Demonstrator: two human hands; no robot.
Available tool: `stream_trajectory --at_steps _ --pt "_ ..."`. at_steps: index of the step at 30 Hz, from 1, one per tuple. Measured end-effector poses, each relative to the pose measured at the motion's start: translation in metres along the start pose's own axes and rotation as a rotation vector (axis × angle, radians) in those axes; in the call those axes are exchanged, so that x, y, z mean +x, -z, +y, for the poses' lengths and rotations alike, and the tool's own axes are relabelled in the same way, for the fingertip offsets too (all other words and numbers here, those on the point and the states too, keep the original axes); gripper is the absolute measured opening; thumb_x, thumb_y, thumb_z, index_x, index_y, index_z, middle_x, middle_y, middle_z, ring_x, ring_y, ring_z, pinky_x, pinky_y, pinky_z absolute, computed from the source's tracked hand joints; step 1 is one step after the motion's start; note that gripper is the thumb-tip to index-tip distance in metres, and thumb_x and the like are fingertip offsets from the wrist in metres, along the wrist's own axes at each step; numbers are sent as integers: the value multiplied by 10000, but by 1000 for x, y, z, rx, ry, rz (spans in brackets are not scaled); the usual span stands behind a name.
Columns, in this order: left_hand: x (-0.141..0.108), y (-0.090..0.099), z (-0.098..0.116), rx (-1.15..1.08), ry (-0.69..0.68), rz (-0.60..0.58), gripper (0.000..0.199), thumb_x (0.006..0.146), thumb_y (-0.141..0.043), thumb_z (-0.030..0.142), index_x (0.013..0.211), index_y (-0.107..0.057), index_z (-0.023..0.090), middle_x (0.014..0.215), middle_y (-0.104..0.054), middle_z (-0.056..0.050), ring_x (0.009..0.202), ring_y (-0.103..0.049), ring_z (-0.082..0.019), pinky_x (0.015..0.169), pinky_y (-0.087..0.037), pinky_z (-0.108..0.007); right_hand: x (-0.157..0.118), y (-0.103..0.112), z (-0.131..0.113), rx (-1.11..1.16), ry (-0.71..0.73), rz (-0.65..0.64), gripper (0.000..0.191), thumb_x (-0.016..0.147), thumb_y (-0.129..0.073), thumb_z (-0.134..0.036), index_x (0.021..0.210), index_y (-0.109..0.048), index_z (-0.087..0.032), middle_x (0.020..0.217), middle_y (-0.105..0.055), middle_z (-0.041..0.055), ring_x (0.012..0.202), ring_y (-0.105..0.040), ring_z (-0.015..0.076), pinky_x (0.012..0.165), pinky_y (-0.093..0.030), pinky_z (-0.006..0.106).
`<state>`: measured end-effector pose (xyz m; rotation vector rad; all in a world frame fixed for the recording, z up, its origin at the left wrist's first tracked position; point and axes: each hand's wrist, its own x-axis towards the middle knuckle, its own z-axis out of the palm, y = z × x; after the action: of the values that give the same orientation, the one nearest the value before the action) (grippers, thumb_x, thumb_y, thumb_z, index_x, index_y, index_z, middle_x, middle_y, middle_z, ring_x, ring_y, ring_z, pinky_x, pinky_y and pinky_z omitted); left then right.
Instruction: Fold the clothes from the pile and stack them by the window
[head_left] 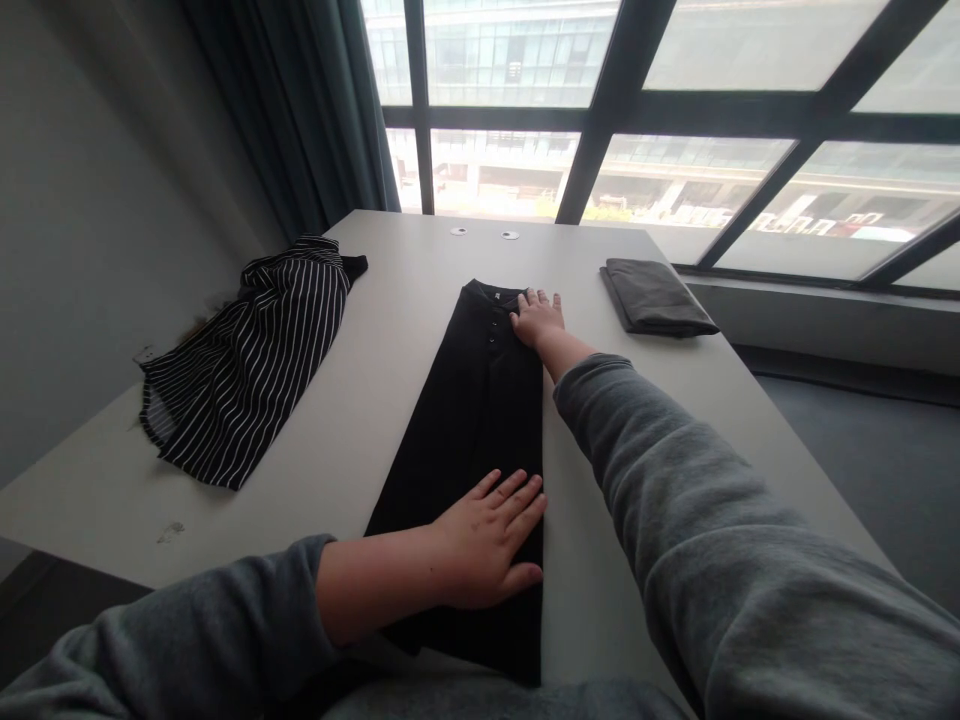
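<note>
A long black garment (465,420) with small buttons near its top end lies lengthwise on the white table (360,390). My left hand (487,545) rests flat across its lower part, fingers spread, their tips at the right edge of the cloth. Farther away, my right hand (538,318) lies with spread fingers on the upper right corner of the garment, beside the waistband. Neither hand grips the fabric. The garment's near end reaches the table's front, partly hidden by my left forearm.
On the left of the table lies a rumpled black-and-white striped garment (262,350). A folded dark grey cloth (656,298) sits near the right edge. Two small white discs (510,236) (459,231) are at the far edge, before the windows.
</note>
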<state>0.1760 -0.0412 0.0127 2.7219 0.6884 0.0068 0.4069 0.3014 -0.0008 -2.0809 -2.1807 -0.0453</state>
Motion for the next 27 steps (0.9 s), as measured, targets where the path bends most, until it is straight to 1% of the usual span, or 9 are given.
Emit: stream_trajectory --at_steps 3,5,9,12,16,20,23,25,27 --pt "3 5 -18 62 121 73 769 1128 -319 579 1699 -281 66 1786 -152 -198 1676 -86 -311 1352 -136 -487 -34 13 -14 51 149 101 682 1113 -315 -448 1660 -400 -50 1757 -289 218 1642 -221 355 1323 -124 591" --pt "1 8 -28 109 145 91 751 1125 -354 558 1680 -324 54 1780 -169 -208 1675 -93 -318 1353 -117 -486 -71 16 -20 87 273 95 686 1118 -327 -485 1646 -433 -61 1741 -325 222 1634 -252 362 1319 -178 572" --pt "-13 3 -28 134 -8 30 811 1079 -458 611 1677 -348 74 1772 -205 -216 1670 -135 -334 1350 -119 -490 -149 10 -20 108 647 -105 712 1103 -421 -567 1692 -390 -168 1776 -264 156 1651 -212 364 1320 -204 567" --pt "-22 -8 -14 106 -89 43 848 1034 -525 655 1689 -352 145 1784 -177 -199 1666 -145 -363 1342 -136 -521 -174 5 -16 113 810 -206 684 1121 -415 -542 1727 -302 -246 1799 -185 102 1663 -173 336 1332 -127 599" --pt "-27 -14 3 66 -161 30 791 1050 -527 619 1684 -368 173 1782 -217 -185 1666 -167 -352 1342 -123 -549 -162 6 -15 111 754 -205 638 1132 -414 -482 1720 -322 -250 1802 -166 93 1668 -131 343 1331 -132 595" --pt "-48 13 -10 -12 -163 72 571 1091 -522 420 1621 -464 216 1736 -390 -120 1638 -283 -285 1333 -207 -491 -161 15 -22 100 656 -141 637 1099 -505 -435 1688 -403 -214 1800 -183 125 1660 -100 418 1313 -132 660" --pt "-91 42 -32 -54 -30 215 384 1035 -641 368 1393 -659 233 1586 -568 -117 1485 -499 -299 1241 -368 -478 -199 28 -26 167 639 -30 644 1076 -549 -410 1669 -432 -189 1792 -216 160 1654 -133 432 1296 -164 697" --pt "-124 49 -39 -51 -42 174 332 957 -764 414 1244 -715 254 1396 -684 -88 1301 -619 -290 1135 -456 -454 -242 40 -31 246 669 1 583 1068 -561 -386 1616 -510 -195 1747 -334 172 1629 -242 413 1278 -256 681" --pt "-150 42 -37 -19 -82 127 399 875 -857 435 1212 -723 269 1297 -709 -70 1186 -654 -280 1057 -490 -430 -293 53 -39 319 736 -22 447 1056 -579 -339 1471 -655 -192 1613 -516 182 1527 -431 374 1237 -379 611"
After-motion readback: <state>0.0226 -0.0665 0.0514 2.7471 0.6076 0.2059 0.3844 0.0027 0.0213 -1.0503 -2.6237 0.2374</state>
